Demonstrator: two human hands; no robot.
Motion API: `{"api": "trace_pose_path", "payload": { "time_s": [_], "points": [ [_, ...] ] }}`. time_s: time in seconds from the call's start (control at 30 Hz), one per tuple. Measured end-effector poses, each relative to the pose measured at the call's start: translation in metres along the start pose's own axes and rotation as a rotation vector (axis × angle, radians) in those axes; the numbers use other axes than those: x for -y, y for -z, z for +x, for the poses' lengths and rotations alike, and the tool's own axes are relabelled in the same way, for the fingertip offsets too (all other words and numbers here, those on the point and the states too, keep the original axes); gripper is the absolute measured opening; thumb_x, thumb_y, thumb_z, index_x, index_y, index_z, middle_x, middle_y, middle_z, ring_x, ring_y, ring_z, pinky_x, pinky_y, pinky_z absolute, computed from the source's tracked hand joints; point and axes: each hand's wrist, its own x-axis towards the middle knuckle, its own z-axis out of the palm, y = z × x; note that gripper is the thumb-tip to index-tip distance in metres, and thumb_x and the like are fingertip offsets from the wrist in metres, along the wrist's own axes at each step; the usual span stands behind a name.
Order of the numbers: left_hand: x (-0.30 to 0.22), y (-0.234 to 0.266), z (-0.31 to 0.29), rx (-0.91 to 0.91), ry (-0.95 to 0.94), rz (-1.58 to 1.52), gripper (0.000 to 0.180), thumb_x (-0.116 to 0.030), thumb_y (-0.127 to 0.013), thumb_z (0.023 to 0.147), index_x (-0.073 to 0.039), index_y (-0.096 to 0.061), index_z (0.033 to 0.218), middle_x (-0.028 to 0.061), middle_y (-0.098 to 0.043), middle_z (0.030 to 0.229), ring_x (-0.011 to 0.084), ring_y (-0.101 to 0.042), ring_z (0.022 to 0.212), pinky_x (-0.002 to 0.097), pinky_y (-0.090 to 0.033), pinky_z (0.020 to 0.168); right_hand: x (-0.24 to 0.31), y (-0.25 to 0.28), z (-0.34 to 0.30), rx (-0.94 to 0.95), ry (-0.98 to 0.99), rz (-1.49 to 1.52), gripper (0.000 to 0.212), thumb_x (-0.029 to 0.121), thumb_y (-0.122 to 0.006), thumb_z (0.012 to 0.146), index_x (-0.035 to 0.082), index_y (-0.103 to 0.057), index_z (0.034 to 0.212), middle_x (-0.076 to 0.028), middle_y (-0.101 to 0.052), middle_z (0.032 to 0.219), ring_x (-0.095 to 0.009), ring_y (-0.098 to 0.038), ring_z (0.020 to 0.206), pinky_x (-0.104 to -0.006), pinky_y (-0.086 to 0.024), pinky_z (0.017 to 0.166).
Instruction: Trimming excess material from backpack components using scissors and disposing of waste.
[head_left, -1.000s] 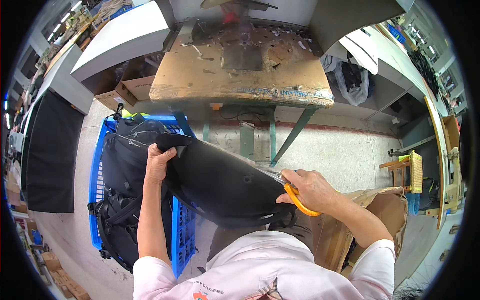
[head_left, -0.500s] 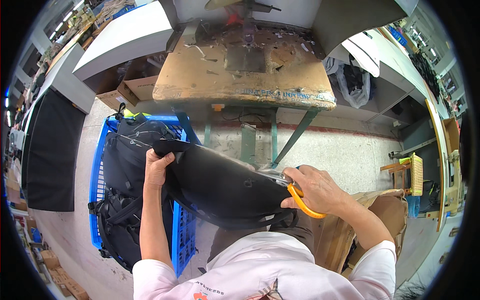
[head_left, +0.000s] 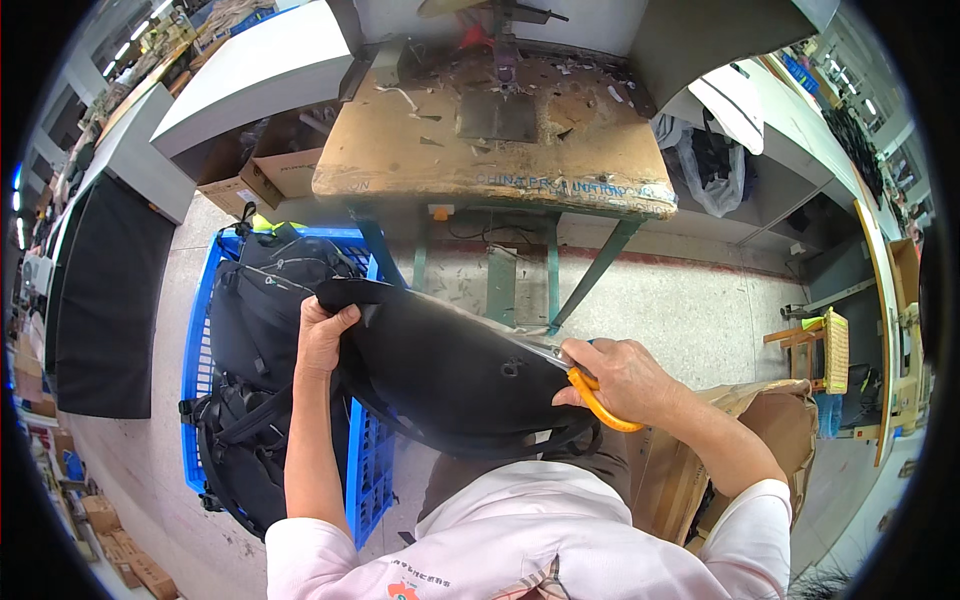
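Observation:
A black fabric bag [head_left: 450,360] stretches across my lap, its upper edge slanting down from left to right. My left hand [head_left: 325,333] is closed on the bag's upper left end, thumb on top. In my right hand [head_left: 625,378] is a pair of scissors [head_left: 603,408] with orange handles. Their metal blades point left along the bag's upper edge, near its right end. Whether the blades are apart or together is hard to make out. A black strap hangs along the bag's lower side.
At my left, a blue plastic crate [head_left: 370,480] holds several black backpacks [head_left: 280,300]. Ahead stands a worn wooden worktable [head_left: 400,150] with scraps on it and green legs. Beside my right leg is a cardboard box [head_left: 665,470]; a small wooden stool [head_left: 832,350] stands farther right.
Both hands and the bag have shifted only slightly in the picture. The scissors stay at the upper edge, their handles a little farther left.

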Motion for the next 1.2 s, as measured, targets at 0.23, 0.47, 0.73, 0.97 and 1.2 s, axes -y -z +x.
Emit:
{"api": "trace_pose_path", "payload": {
  "time_s": [0.23,0.47,0.73,0.97,1.2],
  "points": [
    [-0.006,-0.009,-0.004,0.044,0.004,-0.019,0.012,0.001,-0.066,0.069,-0.001,-0.064,0.08,0.0003,-0.062,0.073,0.0082,-0.056,0.064,0.0213,-0.046,0.061,0.011,0.012,0.004,-0.032,0.044,0.0,0.051,0.052,-0.056,0.074,0.008,-0.046,0.098,-0.017,-0.053,0.074,-0.031,-0.055,0.07,-0.0397,-0.042,0.061],
    [-0.005,-0.007,-0.006,0.063,0.0,-0.025,0.012,0.0,-0.067,0.068,-0.001,-0.064,0.08,0.0016,-0.062,0.074,0.009,-0.057,0.065,0.0216,-0.046,0.062,0.007,0.0,0.008,-0.02,0.064,0.033,0.049,0.05,-0.056,0.075,0.007,-0.046,0.095,-0.014,-0.054,0.064,-0.03,-0.056,0.059,-0.038,-0.043,0.051],
    [-0.008,-0.01,-0.01,0.076,0.014,-0.039,0.014,-0.002,-0.068,0.068,-0.001,-0.064,0.081,0.0019,-0.063,0.075,0.0098,-0.057,0.065,0.0221,-0.046,0.063,0.016,0.0,0.009,-0.147,0.137,0.009,0.049,0.051,-0.056,0.075,0.008,-0.046,0.096,-0.014,-0.054,0.062,-0.029,-0.055,0.057,-0.0371,-0.043,0.05],
    [-0.004,-0.007,-0.01,0.087,0.031,-0.042,0.015,-0.002,-0.068,0.068,-0.001,-0.064,0.082,0.0025,-0.063,0.076,0.01,-0.057,0.065,0.0228,-0.046,0.063,0.022,0.002,0.012,0.041,-0.016,0.035,0.05,0.053,-0.055,0.075,0.01,-0.044,0.097,-0.015,-0.052,0.069,-0.028,-0.053,0.067,-0.0385,-0.042,0.056],
    [-0.01,-0.013,-0.012,0.112,0.05,-0.05,0.017,-0.003,-0.069,0.067,-0.001,-0.064,0.083,0.0029,-0.063,0.076,0.0104,-0.057,0.065,0.023,-0.046,0.063,0.026,0.002,0.015,-0.22,0.145,-0.066,0.049,0.054,-0.053,0.075,0.009,-0.044,0.096,-0.014,-0.053,0.064,-0.028,-0.054,0.06,-0.0377,-0.044,0.052]
  ]
}}
